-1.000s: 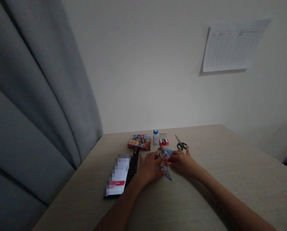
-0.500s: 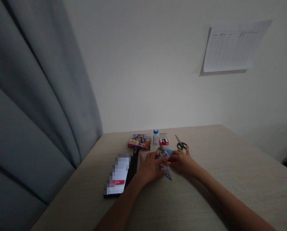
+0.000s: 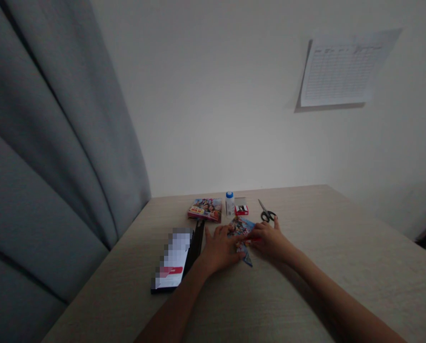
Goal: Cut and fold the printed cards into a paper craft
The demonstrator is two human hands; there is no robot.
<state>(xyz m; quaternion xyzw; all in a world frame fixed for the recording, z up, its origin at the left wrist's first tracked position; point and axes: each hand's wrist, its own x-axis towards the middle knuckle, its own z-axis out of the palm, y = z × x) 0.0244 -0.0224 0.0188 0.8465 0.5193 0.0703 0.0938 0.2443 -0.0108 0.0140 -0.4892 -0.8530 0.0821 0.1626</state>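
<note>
A folded piece of printed paper (image 3: 241, 225), blue, red and multicoloured, lies on the table between my hands. One pointed end (image 3: 248, 259) of it sticks out toward me. My left hand (image 3: 220, 250) rests on its left side, fingers spread and pressing it down. From the right, my right hand (image 3: 270, 238) pinches the paper's right part, where a red patch shows beside the fingers. The fingers hide much of the middle folds. Just beyond my right hand lie scissors (image 3: 268, 216) with dark handles, blades pointing away.
Behind the paper stand a white glue bottle (image 3: 230, 206) with a blue cap and a small red box (image 3: 241, 210). A stack of printed sheets (image 3: 205, 210) lies at back left. A phone (image 3: 173, 259) leans on a black stand (image 3: 195, 245) left of my left hand. A wall (image 3: 216, 119) bounds the table.
The whole view has shifted slightly. My right fingers have moved a little leftward over the paper, closer to the left fingers. My left hand keeps its place on the paper.
</note>
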